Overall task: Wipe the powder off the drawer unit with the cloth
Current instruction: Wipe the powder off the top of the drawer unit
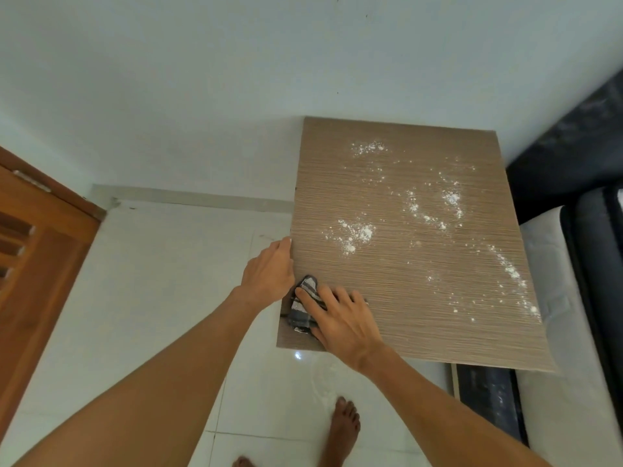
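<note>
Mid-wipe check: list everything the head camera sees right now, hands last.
drawer unit: one, brown wood-grain top, centre-right
powder: several patches, white, scattered over the top
cloth: one, grey-and-white striped, near-left corner of the top
door: one, brown wood, far left
floor: white tiles, below
wall: pale, behind
bed: one, dark and white, right edge
feet: two, bare, on floor
left hand: one, against the unit's left edge
right hand: one, flat on cloth

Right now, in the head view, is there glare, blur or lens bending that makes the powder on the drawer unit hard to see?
Head view: soft, even light, the powder stands clear white on the brown drawer unit; head view: one small glare spot on the floor, off the unit; head view: the wide lens splays the unit's edges, and the picture is slightly soft.
</note>
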`<state>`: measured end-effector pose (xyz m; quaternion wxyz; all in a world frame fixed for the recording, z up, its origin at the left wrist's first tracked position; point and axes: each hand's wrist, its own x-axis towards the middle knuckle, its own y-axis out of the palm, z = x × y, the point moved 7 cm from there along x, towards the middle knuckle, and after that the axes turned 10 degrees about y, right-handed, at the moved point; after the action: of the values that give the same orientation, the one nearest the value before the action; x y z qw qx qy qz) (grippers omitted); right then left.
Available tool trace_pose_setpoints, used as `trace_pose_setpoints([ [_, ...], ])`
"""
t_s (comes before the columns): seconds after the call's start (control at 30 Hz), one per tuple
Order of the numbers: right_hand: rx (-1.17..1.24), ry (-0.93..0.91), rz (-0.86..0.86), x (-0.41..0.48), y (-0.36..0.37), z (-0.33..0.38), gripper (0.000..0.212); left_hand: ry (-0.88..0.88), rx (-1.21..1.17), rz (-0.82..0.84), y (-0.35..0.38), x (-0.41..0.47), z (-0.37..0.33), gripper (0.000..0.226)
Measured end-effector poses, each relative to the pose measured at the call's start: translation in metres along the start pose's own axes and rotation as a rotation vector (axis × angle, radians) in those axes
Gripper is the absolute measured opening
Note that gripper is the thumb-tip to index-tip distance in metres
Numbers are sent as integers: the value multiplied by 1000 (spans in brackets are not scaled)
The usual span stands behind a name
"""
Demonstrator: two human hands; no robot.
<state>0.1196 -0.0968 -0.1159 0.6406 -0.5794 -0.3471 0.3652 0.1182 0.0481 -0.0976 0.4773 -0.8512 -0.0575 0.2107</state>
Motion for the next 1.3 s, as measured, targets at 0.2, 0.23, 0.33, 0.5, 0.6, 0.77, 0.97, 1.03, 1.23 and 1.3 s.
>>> trace_pose_setpoints([
  [0.2, 53, -44, -12, 44, -19, -55, 68, -60, -19, -15, -10, 43, -9, 44],
  [0.23, 56, -34, -23, 56, -24, -72, 69, -71, -23, -20, -11, 50, -9, 45],
  [0.33, 50, -9, -91, 101, -37, -119, 72, -104, -26, -27, -12, 69, -10, 48],
  [0.5, 29, 65, -148, 190, -54, -178, 59, -161, -13, -59, -8, 85, -7, 57],
  [0.6, -3, 93, -153, 235, -58, -196, 58, -185, 21, -63, -7, 87, -4, 61],
  [0.77, -55, 42, -115, 291, -53, -197, 55, -202, 62, -56, -4, 90, -1, 66],
  [0.97, -105, 6, -50, 321, -27, -192, 47, -188, 67, -62, -3, 92, 1, 70],
  [1.03, -69, 30, -34, 324, -22, -192, 49, -183, 67, -64, -2, 91, 2, 71],
  [1.23, -25, 114, 99, 317, 11, -195, 56, -177, 61, -79, -3, 91, 2, 70],
  [1.3, -37, 136, 132, 316, 16, -194, 57, -172, 49, -82, -3, 91, 2, 70],
])
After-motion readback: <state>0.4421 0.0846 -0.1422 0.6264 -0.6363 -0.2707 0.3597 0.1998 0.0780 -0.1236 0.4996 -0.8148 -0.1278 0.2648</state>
